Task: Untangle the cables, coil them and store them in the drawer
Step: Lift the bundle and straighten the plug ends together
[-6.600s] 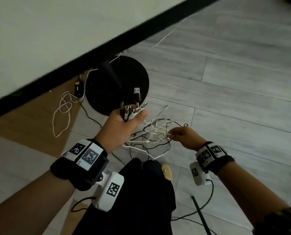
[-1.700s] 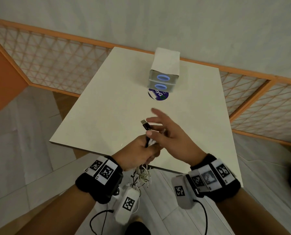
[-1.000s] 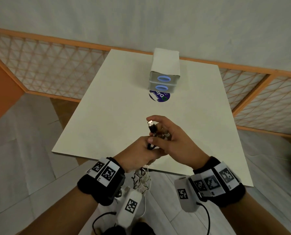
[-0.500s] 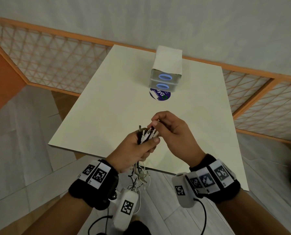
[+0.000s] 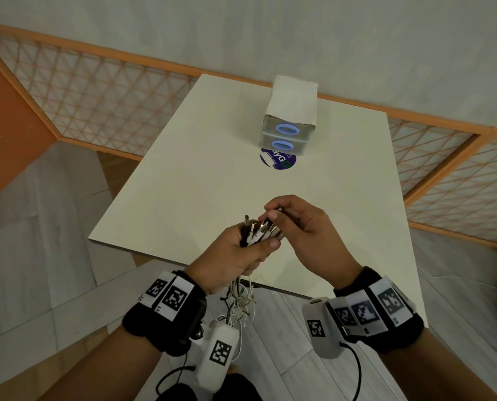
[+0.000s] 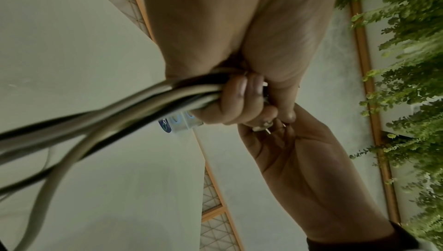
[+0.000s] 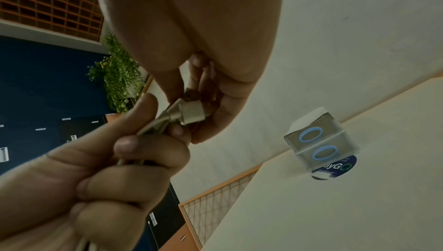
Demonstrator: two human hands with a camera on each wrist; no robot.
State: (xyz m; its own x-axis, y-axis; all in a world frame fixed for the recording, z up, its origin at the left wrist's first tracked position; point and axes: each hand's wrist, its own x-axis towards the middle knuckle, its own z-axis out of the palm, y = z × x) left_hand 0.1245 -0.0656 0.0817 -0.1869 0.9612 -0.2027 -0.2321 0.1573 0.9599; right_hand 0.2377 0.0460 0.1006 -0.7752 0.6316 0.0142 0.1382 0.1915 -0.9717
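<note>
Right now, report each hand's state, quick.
Left hand: gripping the cable bundle just below the plugs.
Right hand: fingers pinching one plug at the top of that bundle.

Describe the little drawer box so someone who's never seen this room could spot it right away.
Look at the white table against the wall. At its far end stands the drawer box, partly covering a round dark blue sticker. It is the only thing standing on the table, with two stacked drawers, each with a blue ring handle.
</note>
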